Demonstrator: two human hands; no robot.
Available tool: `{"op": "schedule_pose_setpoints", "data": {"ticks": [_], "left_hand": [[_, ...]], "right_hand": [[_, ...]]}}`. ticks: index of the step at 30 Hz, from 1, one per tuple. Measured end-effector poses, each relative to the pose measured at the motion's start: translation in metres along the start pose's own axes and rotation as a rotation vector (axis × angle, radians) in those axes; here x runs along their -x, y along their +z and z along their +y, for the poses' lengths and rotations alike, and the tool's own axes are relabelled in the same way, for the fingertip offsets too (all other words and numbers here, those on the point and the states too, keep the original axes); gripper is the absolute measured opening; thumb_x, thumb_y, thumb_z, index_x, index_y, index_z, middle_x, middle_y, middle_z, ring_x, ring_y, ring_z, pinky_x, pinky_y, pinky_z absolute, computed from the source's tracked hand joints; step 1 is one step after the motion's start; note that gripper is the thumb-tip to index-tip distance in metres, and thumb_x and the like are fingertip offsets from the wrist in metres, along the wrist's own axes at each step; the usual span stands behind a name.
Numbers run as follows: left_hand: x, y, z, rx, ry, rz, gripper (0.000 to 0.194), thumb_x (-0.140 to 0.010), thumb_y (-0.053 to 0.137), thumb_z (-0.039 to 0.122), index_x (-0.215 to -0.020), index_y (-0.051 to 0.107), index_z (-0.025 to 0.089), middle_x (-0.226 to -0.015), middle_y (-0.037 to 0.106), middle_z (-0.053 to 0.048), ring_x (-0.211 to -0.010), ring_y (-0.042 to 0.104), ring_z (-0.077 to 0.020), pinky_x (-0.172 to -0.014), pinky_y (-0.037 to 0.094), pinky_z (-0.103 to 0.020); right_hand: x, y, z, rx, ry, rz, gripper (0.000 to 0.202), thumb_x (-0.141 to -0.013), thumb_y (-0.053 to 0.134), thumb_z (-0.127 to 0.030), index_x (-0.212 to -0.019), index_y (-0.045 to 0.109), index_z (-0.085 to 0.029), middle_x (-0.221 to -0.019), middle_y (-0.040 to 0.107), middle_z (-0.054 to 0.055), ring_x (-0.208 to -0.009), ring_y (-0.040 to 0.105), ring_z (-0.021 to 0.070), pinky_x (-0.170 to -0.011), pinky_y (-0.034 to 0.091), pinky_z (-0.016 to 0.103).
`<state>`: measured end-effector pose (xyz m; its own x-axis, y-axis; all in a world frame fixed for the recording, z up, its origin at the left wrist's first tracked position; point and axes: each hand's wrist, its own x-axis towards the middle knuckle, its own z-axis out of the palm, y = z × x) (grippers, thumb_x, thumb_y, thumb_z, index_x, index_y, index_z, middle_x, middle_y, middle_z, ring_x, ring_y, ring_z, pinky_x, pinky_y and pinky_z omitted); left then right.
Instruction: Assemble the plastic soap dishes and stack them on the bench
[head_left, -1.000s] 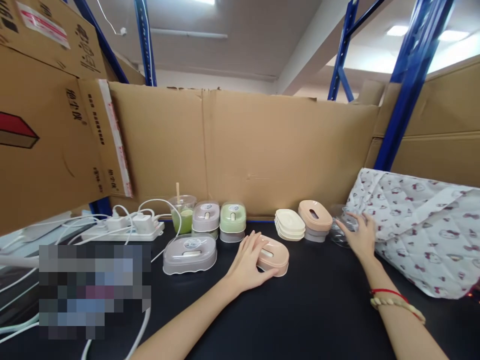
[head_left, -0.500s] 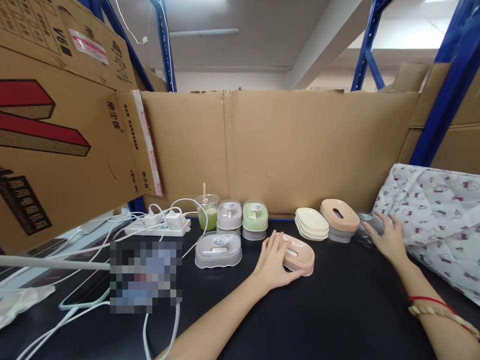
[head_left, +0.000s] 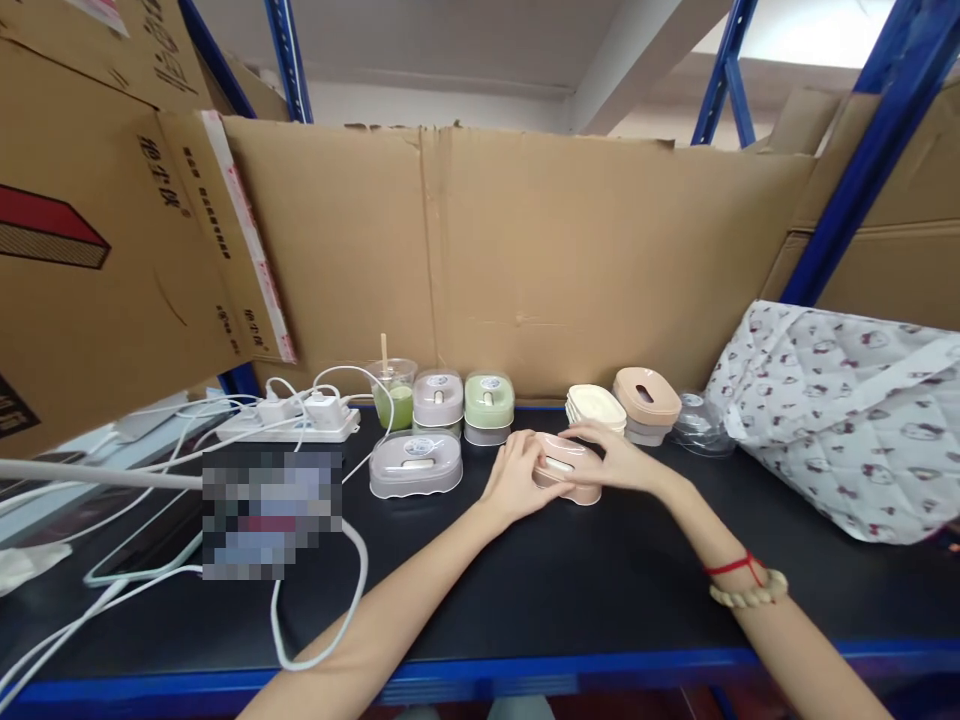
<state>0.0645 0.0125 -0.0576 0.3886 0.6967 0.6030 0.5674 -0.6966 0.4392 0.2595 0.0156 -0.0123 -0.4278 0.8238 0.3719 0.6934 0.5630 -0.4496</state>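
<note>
On the black table, a pink oval container [head_left: 568, 462] with a pale slot on top lies between my hands. My left hand [head_left: 516, 475] grips its left end, thumb along the front edge. Curved around its right end, fingers at the back rim, is my right hand [head_left: 619, 462]. I cannot make out whether a clear cover lies over the pink top. Left of it stand a grey-lilac oval container [head_left: 416, 470] under a clear cover, a stacked lilac one [head_left: 437, 398] and a green one [head_left: 489, 402]. Clear plastic covers [head_left: 701, 425] are nested at the right.
Behind my hands are stacked cream lids [head_left: 596, 407] and a peach-and-grey container [head_left: 646, 400]. A cup of green drink [head_left: 395, 400], a power strip [head_left: 289, 425] and loose white cables are at left. A patterned quilted bag [head_left: 847, 430] stands right; cardboard [head_left: 517, 260] walls the back.
My right hand has come from the clear covers at the right to the pink container. My left hand stays on that container. The view has tilted down, showing the table's front edge.
</note>
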Motion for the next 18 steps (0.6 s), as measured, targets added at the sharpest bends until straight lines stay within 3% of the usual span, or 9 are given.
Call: {"op": "schedule_pose_setpoints", "data": {"ticks": [3, 7, 11, 18], "left_hand": [[0.000, 0.001, 0.000, 0.022, -0.083, -0.048, 0.060, -0.055, 0.078, 0.046, -0.101, 0.048, 0.022, -0.118, 0.049, -0.010, -0.116, 0.048, -0.0303, -0.095, 0.042, -0.050], [0.001, 0.002, -0.002, 0.089, -0.215, -0.121, 0.082, -0.053, 0.080, 0.044, -0.119, 0.038, 0.020, -0.125, 0.046, -0.014, -0.118, 0.047, -0.0328, -0.096, 0.040, -0.052], [0.000, 0.001, -0.004, 0.197, -0.333, -0.139, 0.086, -0.054, 0.076, 0.053, -0.122, 0.035, 0.021, -0.127, 0.047, -0.014, -0.116, 0.049, -0.0355, -0.094, 0.041, -0.052], [-0.003, -0.009, 0.007, 0.388, -0.512, -0.148, 0.079, -0.058, 0.075, 0.045, -0.123, 0.038, 0.020, -0.129, 0.048, -0.013, -0.120, 0.044, -0.0304, -0.098, 0.037, -0.043]], "right_hand": [[0.003, 0.007, 0.001, -0.032, 0.066, -0.194, 0.066, -0.059, 0.072, -0.050, -0.119, 0.059, -0.024, -0.117, 0.061, 0.009, -0.110, 0.057, 0.0292, -0.093, 0.046, 0.047], [0.007, 0.001, 0.006, -0.064, 0.092, -0.242, 0.073, -0.057, 0.075, -0.044, -0.124, 0.055, -0.022, -0.123, 0.059, 0.010, -0.113, 0.055, 0.0302, -0.095, 0.045, 0.047], [0.008, -0.005, 0.002, -0.107, 0.148, -0.221, 0.068, -0.061, 0.072, -0.047, -0.121, 0.057, -0.021, -0.123, 0.060, 0.010, -0.113, 0.056, 0.0303, -0.094, 0.046, 0.046], [0.006, -0.007, -0.003, -0.171, 0.292, -0.216, 0.072, -0.063, 0.068, -0.053, -0.124, 0.054, -0.016, -0.132, 0.053, 0.012, -0.123, 0.048, 0.0305, -0.104, 0.038, 0.044]]}}
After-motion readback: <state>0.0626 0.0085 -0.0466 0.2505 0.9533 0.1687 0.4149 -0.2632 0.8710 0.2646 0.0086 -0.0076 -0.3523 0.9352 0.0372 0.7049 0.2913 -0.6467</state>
